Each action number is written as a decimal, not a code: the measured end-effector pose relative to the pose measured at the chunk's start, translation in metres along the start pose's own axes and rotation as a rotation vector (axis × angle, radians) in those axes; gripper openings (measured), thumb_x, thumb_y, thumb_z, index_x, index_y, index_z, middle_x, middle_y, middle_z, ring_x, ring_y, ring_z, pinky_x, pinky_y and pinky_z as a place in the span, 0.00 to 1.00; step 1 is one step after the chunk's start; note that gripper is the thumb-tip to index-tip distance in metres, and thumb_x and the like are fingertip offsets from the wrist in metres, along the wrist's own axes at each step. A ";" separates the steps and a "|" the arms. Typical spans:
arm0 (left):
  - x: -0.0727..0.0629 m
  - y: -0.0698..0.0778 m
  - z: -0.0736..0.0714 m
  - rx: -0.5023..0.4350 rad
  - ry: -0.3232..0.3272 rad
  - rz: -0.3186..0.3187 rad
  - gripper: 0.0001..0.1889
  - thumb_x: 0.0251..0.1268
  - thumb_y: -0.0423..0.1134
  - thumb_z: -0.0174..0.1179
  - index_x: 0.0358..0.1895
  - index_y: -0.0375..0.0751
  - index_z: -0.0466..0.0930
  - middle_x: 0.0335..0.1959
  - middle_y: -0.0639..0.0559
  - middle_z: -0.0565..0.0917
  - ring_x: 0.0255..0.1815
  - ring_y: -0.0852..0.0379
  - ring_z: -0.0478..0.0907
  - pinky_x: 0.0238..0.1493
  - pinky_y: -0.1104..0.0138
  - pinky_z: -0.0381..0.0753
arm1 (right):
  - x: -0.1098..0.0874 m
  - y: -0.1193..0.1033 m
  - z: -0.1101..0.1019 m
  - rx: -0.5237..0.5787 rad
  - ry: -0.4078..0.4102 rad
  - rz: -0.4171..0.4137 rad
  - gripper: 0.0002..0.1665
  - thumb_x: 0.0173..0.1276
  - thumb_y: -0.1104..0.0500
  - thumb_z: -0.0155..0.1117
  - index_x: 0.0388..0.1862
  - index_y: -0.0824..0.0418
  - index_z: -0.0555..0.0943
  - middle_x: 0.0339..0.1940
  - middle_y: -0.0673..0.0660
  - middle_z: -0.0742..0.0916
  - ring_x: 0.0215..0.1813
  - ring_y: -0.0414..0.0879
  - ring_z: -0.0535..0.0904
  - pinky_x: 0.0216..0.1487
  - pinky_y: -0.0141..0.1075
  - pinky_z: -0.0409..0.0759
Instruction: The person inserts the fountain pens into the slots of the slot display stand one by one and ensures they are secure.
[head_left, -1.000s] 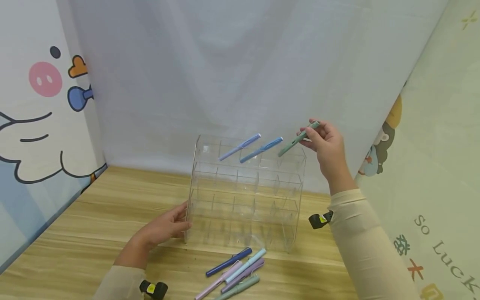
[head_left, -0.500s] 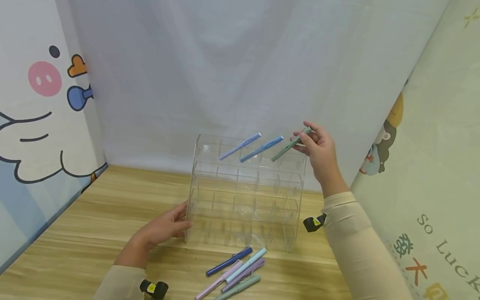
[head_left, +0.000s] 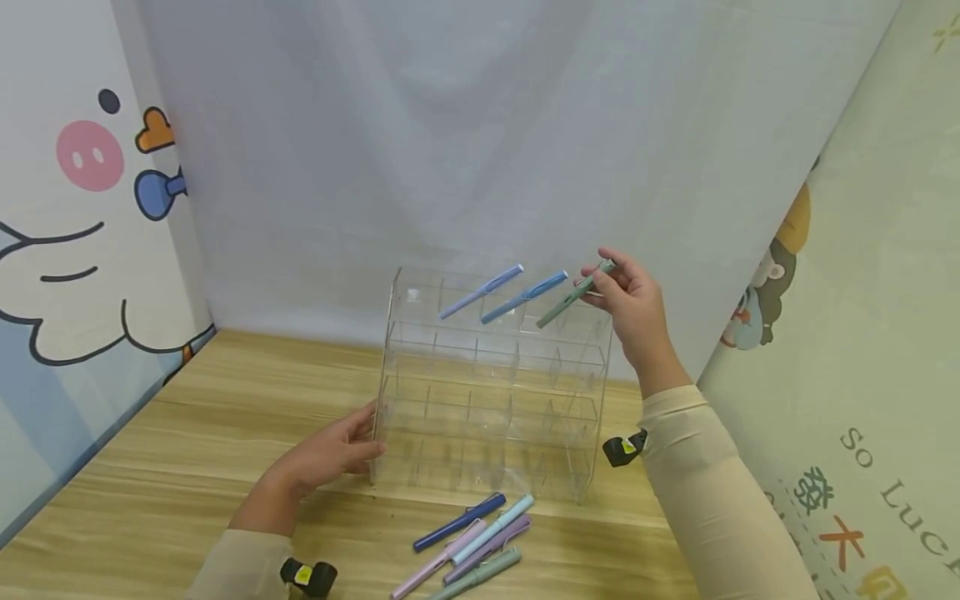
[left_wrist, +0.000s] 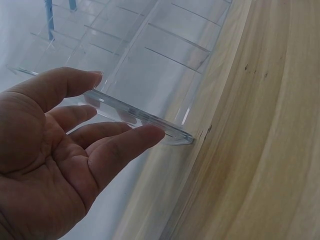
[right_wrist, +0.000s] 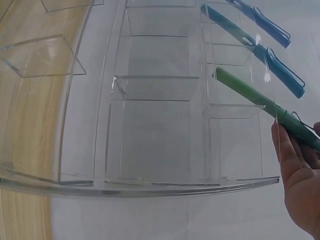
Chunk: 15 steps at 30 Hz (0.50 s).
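Note:
A clear acrylic tiered pen rack stands on the table. My left hand holds its left side panel, thumb on one face and fingers on the other in the left wrist view. My right hand pinches a green pen by its capped upper end. The pen slants over the top tier, lower tip among the dividers, as the right wrist view shows. To its left, a blue pen and a lavender-blue pen lean in top-tier slots at a similar slant.
In front of the rack lies a loose group of pens: dark blue, light blue, pink, purple and grey-green. A white curtain hangs behind, with printed panels on both sides.
My right hand has moved left and slightly down with the green pen, bringing its tip down toward the top tier near the blue pen. The left hand has stayed in place.

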<state>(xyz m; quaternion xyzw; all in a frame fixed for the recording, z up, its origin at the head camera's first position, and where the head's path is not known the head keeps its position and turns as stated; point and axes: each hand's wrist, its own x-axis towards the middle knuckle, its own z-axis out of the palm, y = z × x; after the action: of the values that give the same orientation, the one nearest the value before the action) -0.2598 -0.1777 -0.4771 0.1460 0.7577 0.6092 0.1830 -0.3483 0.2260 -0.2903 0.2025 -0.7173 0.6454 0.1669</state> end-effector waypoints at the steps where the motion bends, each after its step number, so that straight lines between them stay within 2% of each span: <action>1: 0.000 0.000 0.000 0.001 0.003 -0.005 0.47 0.70 0.50 0.60 0.81 0.47 0.37 0.79 0.35 0.49 0.73 0.35 0.61 0.61 0.51 0.77 | -0.001 0.000 0.000 -0.012 -0.001 0.000 0.27 0.75 0.59 0.57 0.70 0.62 0.69 0.53 0.66 0.83 0.51 0.52 0.85 0.52 0.36 0.84; 6: 0.000 0.000 0.000 0.006 0.003 -0.009 0.46 0.71 0.48 0.59 0.81 0.46 0.36 0.79 0.35 0.49 0.73 0.35 0.61 0.61 0.51 0.77 | -0.002 -0.002 0.002 -0.076 0.001 -0.004 0.27 0.75 0.59 0.57 0.70 0.64 0.69 0.51 0.65 0.84 0.48 0.44 0.85 0.52 0.34 0.84; 11: 0.002 0.000 -0.001 0.016 0.009 -0.002 0.43 0.73 0.44 0.57 0.80 0.45 0.37 0.79 0.35 0.50 0.73 0.35 0.62 0.60 0.52 0.78 | -0.002 -0.004 0.003 -0.139 -0.009 0.008 0.27 0.75 0.59 0.57 0.71 0.62 0.69 0.52 0.67 0.83 0.49 0.45 0.84 0.53 0.33 0.83; 15: 0.001 0.000 0.000 0.019 0.006 -0.007 0.45 0.72 0.47 0.58 0.80 0.46 0.37 0.79 0.35 0.49 0.73 0.35 0.62 0.60 0.52 0.78 | -0.004 -0.003 0.000 -0.188 -0.029 0.033 0.27 0.76 0.58 0.55 0.72 0.60 0.69 0.56 0.71 0.81 0.49 0.43 0.84 0.54 0.32 0.82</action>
<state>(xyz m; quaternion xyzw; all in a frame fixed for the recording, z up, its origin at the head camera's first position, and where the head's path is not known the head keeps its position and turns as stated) -0.2608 -0.1773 -0.4772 0.1430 0.7644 0.6019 0.1815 -0.3429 0.2261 -0.2896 0.1833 -0.7802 0.5751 0.1642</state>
